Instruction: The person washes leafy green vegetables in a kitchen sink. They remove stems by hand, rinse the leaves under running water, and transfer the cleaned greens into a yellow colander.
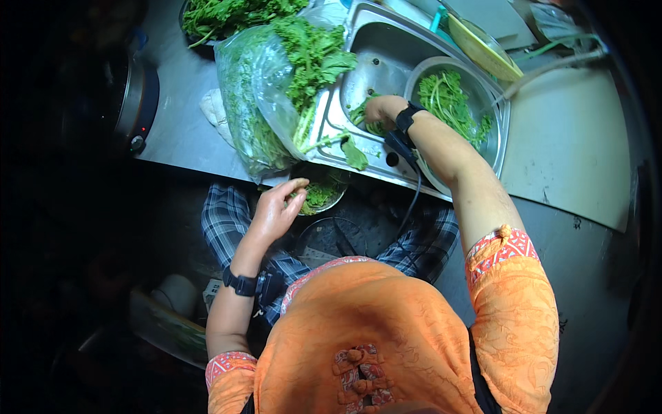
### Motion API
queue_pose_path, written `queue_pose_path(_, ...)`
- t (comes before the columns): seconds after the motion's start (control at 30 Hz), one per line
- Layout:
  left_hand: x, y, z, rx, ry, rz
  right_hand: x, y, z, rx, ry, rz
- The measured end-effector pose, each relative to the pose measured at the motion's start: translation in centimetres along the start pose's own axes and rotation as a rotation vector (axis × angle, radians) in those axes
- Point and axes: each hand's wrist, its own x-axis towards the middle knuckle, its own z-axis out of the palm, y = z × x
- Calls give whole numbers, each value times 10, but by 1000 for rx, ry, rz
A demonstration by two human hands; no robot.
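Note:
My right hand (382,111) reaches down into the steel sink (395,41), over leafy greens that show on both sides of it; its fingers are hidden. Beside it in the sink, a round metal bowl (416,75) holds more greens (447,101). My left hand (282,207) hovers at the counter's front edge, fingers apart and nothing seen in them, above a lower bowl with leaf scraps (318,196). A clear plastic bag (248,88) stuffed with leafy greens lies left of the sink, with stalks (307,121) sticking out. A loose leaf (354,155) rests on the sink's front rim.
More greens (232,18) fill a dark container at the back left. A white cloth (214,111) lies beside the bag. A round cooking appliance (142,103) stands far left. Behind the sink leans a yellow-rimmed basin (483,46); a pale board (569,139) lies to the right.

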Motion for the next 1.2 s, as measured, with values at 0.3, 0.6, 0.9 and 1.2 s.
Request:
queue_pose_path(0.3, 8, -37, -23, -277, 23, -92, 72, 25, 45, 513, 22, -123)
queue_pose_path(0.6, 7, -14, -21, -225, 121, -34, -66, 17, -65, 443, 703, -272)
queue_pose_path(0.9, 29, 95, -1, -125, 218, 328, -176, -28, -10, 828, 1025, -658)
queue_pose_path(1.2, 52, 169, 55, 112, 254, 468, -263, -73, 48, 829, 1269, -768)
